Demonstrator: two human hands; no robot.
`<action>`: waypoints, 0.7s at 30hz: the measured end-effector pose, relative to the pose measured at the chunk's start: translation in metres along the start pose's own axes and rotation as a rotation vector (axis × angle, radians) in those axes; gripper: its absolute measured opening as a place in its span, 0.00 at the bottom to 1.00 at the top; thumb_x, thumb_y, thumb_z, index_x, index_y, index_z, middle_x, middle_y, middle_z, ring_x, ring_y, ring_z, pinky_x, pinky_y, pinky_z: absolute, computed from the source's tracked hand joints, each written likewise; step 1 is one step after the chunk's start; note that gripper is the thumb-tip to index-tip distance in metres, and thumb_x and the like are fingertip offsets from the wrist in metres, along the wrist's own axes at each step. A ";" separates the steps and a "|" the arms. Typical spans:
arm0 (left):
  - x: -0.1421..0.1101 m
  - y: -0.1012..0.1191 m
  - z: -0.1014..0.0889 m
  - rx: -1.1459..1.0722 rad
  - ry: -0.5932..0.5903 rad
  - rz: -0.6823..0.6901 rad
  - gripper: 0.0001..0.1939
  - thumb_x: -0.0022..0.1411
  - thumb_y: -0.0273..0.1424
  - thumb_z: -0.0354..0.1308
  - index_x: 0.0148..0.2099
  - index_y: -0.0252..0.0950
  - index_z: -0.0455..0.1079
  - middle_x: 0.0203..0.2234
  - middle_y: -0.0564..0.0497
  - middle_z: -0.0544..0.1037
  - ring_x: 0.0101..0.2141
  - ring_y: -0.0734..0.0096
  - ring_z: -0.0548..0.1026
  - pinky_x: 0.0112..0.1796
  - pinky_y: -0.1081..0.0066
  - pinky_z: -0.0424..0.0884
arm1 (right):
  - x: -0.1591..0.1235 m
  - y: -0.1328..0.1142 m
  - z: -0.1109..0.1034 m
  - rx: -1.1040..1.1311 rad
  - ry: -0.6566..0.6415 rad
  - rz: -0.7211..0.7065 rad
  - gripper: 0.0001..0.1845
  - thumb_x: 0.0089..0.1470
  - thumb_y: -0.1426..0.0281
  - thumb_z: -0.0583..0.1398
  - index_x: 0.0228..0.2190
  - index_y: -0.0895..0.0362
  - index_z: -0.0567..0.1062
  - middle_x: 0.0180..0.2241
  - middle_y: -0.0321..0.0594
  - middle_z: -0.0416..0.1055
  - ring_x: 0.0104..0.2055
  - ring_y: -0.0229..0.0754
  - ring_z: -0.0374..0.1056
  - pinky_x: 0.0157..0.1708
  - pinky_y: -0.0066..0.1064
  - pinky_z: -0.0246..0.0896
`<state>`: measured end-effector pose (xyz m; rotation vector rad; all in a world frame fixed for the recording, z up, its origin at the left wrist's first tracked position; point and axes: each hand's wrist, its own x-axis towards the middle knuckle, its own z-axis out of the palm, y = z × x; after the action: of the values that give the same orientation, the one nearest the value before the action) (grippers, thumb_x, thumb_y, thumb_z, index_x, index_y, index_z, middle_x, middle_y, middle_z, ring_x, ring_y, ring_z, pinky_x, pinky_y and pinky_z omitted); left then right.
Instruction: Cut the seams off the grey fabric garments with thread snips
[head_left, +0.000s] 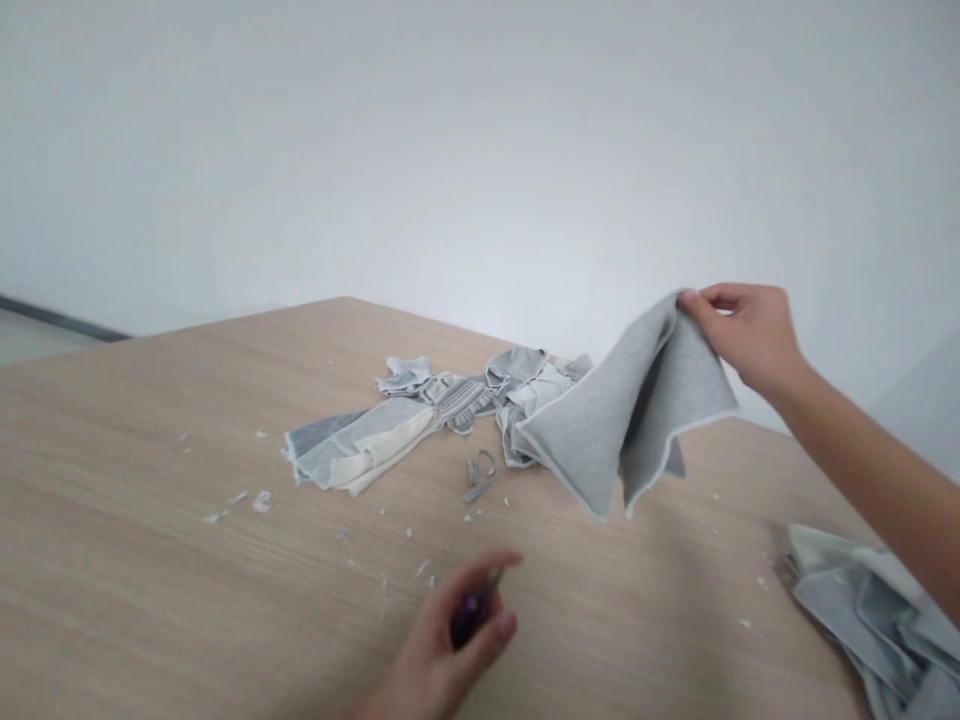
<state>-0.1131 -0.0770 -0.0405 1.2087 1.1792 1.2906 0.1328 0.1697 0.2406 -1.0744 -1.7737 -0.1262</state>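
My right hand [750, 335] pinches the top corner of a grey cloth piece [630, 420] and lifts it above the wooden table [112, 520]; the cloth hangs folded with its lower corners pointing down. My left hand [450, 640] is low at the front, blurred, with fingers curled round a small dark purple object [471, 612] that I cannot make out. A heap of grey and cream fabric scraps [420, 420] lies on the table behind the lifted cloth.
Another pile of grey fabric [877, 620] lies at the table's right front edge. A small grey strip [481, 476] and several white snippets [262, 500] are scattered over the tabletop. A plain white wall stands behind the table.
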 end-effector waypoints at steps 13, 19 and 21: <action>0.111 0.114 0.000 0.108 -0.325 0.142 0.52 0.38 0.49 0.78 0.63 0.37 0.66 0.26 0.58 0.65 0.22 0.78 0.57 0.23 0.76 0.56 | -0.060 -0.077 -0.082 0.229 -0.364 -0.087 0.17 0.48 0.53 0.70 0.27 0.55 0.83 0.23 0.36 0.76 0.23 0.37 0.65 0.21 0.28 0.54; 0.115 0.105 -0.010 0.037 -0.764 0.012 0.39 0.42 0.58 0.72 0.46 0.33 0.73 0.19 0.62 0.56 0.17 0.82 0.48 0.18 0.77 0.44 | -0.077 -0.074 -0.109 0.297 -0.429 -0.046 0.19 0.44 0.51 0.71 0.24 0.54 0.83 0.20 0.35 0.74 0.20 0.35 0.63 0.18 0.27 0.51; 0.114 0.101 -0.004 0.005 -0.796 0.018 0.39 0.46 0.56 0.72 0.53 0.36 0.71 0.21 0.62 0.55 0.18 0.82 0.48 0.19 0.77 0.44 | -0.082 -0.075 -0.112 0.341 -0.446 -0.042 0.19 0.43 0.50 0.72 0.24 0.54 0.83 0.20 0.35 0.73 0.20 0.34 0.62 0.18 0.27 0.51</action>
<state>-0.1240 0.0311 0.0662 1.5323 0.5844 0.6858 0.1650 0.0160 0.2571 -0.8580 -2.1172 0.4075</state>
